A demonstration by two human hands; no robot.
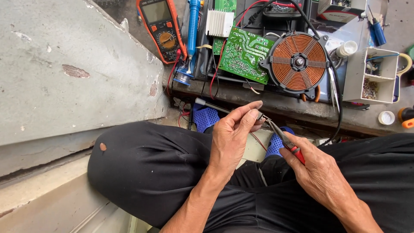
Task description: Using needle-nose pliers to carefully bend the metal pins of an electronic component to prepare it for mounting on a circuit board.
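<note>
My left hand (230,138) pinches a small metal part (260,115) between thumb and forefinger, above my lap in black trousers. A thin grey rod or wire (211,105) runs left from those fingers. My right hand (319,170) grips red-handled pliers (282,138), whose jaws reach up-left to the pinched part. Beyond my hands lies an opened induction cooker with a copper coil (297,60) and a green circuit board (243,54).
An orange multimeter (163,28) and a blue soldering tool (192,30) lie at the back left. A white compartment box (373,75) with small parts stands at the right. A grey concrete slab (64,64) fills the left. Blue sandals (206,117) show below.
</note>
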